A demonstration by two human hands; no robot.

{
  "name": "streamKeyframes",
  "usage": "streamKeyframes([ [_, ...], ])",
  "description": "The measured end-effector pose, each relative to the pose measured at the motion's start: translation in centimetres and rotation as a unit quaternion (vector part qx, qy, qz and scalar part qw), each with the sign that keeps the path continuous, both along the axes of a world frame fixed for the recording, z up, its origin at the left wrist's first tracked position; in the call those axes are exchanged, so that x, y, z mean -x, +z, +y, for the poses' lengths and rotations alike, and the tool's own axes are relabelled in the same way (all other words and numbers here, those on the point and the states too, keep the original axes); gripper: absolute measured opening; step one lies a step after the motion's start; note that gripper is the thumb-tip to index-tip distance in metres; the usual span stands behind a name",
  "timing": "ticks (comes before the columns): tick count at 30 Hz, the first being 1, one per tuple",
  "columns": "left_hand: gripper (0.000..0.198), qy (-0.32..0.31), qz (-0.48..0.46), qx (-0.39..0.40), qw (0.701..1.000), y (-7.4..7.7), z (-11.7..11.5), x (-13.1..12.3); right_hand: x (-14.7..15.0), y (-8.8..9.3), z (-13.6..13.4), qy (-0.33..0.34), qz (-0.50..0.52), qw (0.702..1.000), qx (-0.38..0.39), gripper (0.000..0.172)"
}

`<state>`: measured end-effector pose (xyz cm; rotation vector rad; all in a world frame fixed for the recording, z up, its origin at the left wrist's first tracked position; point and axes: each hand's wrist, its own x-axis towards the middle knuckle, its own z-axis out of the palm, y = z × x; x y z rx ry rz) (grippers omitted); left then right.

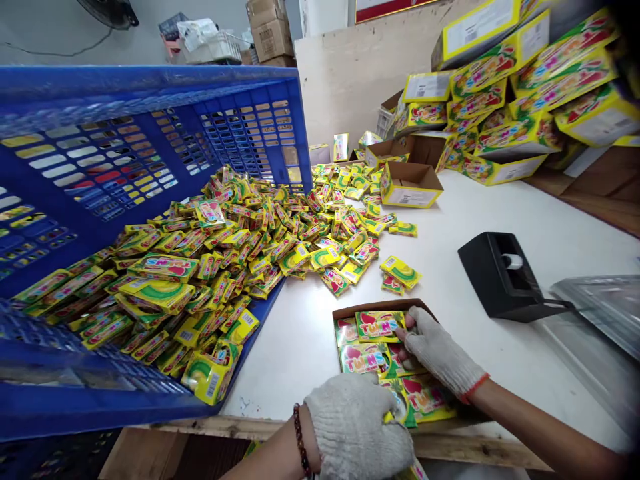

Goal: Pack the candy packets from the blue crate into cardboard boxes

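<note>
A shallow open carton (pixel 339 341) at the table's front edge holds several small yellow-and-green boxes, lying flat, with "TWINS" lettering. My right hand (pixel 440 350), in a white knitted glove, reaches into it from the right; its fingers grip the right end of a small box (pixel 377 327) in the far row. Curled at the carton's near left side is my gloved left hand (pixel 357 427), with a bead bracelet at the wrist. A yellow bit of a small box (pixel 389 417) shows between its thumb and fingers; the rest is hidden by the hand.
A blue crate (pixel 300 133) lies tipped on the left, with a heap of small boxes (pixel 240 233) spilling onto the white table (pixel 265 353). A black tape dispenser (pixel 495 277) stands right. Behind are an open carton (pixel 413 183) and stacked cartons (pixel 530 100).
</note>
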<state>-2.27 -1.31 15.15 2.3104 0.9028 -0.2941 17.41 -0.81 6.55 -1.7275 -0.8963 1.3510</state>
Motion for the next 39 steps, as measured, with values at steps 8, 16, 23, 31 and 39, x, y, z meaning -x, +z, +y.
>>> streamKeyframes([
  [8,0.045,-0.100,0.023,0.013,0.995,0.2,1.1,-0.2,0.9,0.0,-0.2,0.054,-0.136,0.988,0.043,0.024],
  [16,0.043,-0.107,-0.007,0.003,0.994,-0.4,0.8,0.6,1.0,0.1,1.4,0.188,-0.357,0.915,-0.013,0.014],
  [23,0.044,0.051,-0.198,0.199,0.958,-0.6,1.3,3.2,2.4,1.2,1.6,0.247,-0.392,0.885,-0.046,0.009],
  [31,0.050,0.270,-0.538,0.177,0.778,-2.4,-0.8,6.7,1.8,3.9,-1.4,0.154,0.037,0.984,-0.082,0.056],
  [39,0.035,0.373,-0.473,0.191,0.775,-3.6,-2.0,3.5,0.4,6.3,-5.1,0.227,-0.223,0.916,-0.246,0.040],
])
